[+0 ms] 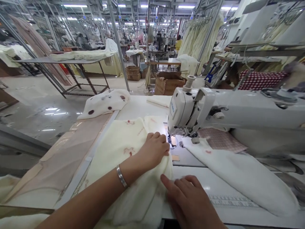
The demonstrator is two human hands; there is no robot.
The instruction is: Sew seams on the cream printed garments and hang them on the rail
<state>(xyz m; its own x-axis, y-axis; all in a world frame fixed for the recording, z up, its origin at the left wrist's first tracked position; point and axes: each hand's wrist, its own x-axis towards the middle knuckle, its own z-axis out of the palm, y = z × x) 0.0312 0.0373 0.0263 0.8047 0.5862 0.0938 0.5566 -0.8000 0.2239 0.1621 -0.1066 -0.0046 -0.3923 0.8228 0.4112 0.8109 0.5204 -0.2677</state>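
Note:
My left hand [154, 149], with a silver bracelet at the wrist, has its fingers curled on a cream fleecy fabric [114, 143] with small reddish printed figures. Its fingertips are close to the left of the presser foot [172, 140] of a white sewing machine [188, 105]. The fabric spreads left and hangs down toward me. Lower right, my right hand [187, 197] is slightly blurred, its forefinger stretched toward the fabric's right edge; its fingers are apart, and I see nothing in them. A white fleece piece [240, 178] curves over the bed on the right.
A spotted white cloth [105, 103] lies at the table's far left corner. Pinkish checked fabric [221, 140] is under the machine arm. A ruler strip [228, 201] runs along the front. Behind are a cardboard box [170, 83] and a metal-legged table [81, 60] with stacked fabric.

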